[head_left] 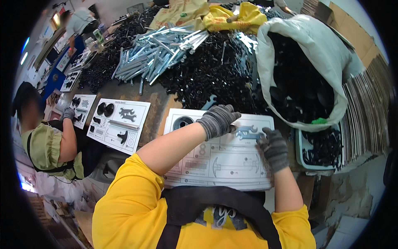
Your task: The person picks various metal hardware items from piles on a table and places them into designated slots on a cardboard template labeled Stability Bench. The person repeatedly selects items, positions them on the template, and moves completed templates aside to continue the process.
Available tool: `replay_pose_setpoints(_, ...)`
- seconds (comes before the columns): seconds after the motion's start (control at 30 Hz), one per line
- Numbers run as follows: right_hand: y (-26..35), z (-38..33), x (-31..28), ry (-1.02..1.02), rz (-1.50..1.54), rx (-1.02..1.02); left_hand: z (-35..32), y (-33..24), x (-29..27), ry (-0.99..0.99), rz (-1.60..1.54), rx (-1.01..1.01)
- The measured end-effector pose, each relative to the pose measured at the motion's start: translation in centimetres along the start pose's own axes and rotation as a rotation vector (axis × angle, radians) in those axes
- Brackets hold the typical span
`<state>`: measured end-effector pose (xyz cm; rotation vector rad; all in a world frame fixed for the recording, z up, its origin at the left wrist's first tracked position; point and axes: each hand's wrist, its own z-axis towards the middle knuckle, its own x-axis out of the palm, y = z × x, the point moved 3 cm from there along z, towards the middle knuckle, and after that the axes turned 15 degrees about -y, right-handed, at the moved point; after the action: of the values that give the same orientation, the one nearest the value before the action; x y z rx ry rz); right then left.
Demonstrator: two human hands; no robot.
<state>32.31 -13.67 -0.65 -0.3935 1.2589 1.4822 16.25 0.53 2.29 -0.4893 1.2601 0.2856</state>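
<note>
Over at the left, a co-worker (45, 143) is sitting beside the benches. A strip of brown tabletop (156, 112) is showing between 1 laid-out printed sheet (143, 108) and the printed stack (178, 176) in front of the person in yellow, leaving a narrow channel. Along the stack's far edge, a heap of small black parts (211, 70) is crowding in. Rightward, a white sack (348, 58) and a pale blue tray (299, 153) are bounding that side.

The left hand (218, 121), in a striped grey glove, is reaching over the stack's upper edge, its back turned up, fingers lying close together and pointing right. Between both hands, 2 silvery wrenches (248, 135) are resting on the stack's upper right. The right hand (274, 150), gloved alike, is angling up from below, fingers curling at the wrenches' right end. I can't tell whether either hand is gripping.

The left hand is covering part of the stack beside a round piece (183, 123); the right fingertips are blurring against the metal. The sack's dark contents are merging in shadow.
</note>
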Motion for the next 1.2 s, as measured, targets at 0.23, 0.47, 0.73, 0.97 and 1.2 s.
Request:
replay_pose_setpoints(0.23,0.8,-1.4,0.9,0.126,0.365,-0.013,2.8,12.3,-5.5,-0.361,0.216,-0.435)
replay_pose_setpoints(0.47,0.8,-1.2,0.9,0.041,0.384,-0.031,8.6,21.4,-5.9,-0.433,0.475,-0.506)
replay_pose_setpoints(0.73,1.2,-1.1,0.2,0.057,0.312,-0.009,13.6,24.9,-3.5,-0.19,0.538,-0.552)
replay_pose_setpoints(0.97,0.5,-1.0,1.3,0.058,0.363,-0.053,5.8,25.9,-3.0,-0.425,-1.07,-1.124)
replay_pose_setpoints(1.2,-1.3,-2.5,-3.7,-0.043,0.136,-0.141,-3.8,12.2,-5.2,-0.387,-1.436,-0.761)
